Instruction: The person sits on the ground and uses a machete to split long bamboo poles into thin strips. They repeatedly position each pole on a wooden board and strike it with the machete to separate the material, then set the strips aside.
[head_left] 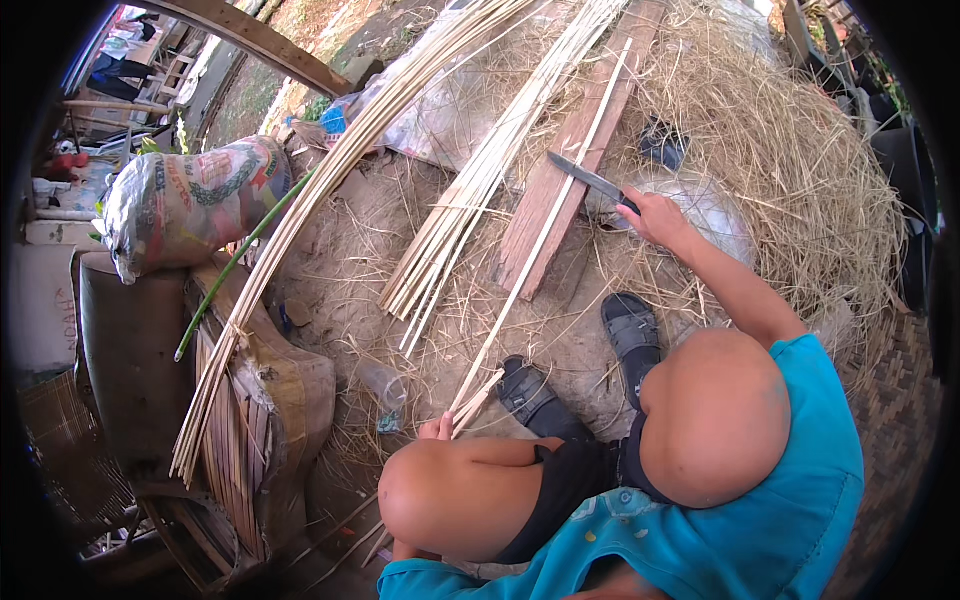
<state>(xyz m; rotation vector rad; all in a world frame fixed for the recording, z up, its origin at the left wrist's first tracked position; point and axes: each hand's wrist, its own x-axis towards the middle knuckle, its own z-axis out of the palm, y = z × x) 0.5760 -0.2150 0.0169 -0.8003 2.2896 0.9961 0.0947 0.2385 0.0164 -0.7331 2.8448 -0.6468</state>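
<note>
My right hand (655, 217) is closed around the dark handle of a knife (592, 181). Its blade lies across a long, thin pale strip (522, 280), which looks like split bamboo. That strip runs along a flat wooden board (535, 210) on the ground. Beside my left knee, my left hand (437, 428) is closed on the near end of the strip. A few short pale pieces (478, 401) stick out next to it, and my knee partly hides the fingers. Left of the board, a bundle of pale strips (450, 225) lies on the ground.
A longer bundle of strips (330, 180) rests over a carved wooden piece (305, 385) at left, beside a green stick (240, 268). A stuffed sack (200, 205) sits behind. Dry straw (790, 170) is heaped at right. A clear plastic cup (383, 383) lies near my sandalled feet.
</note>
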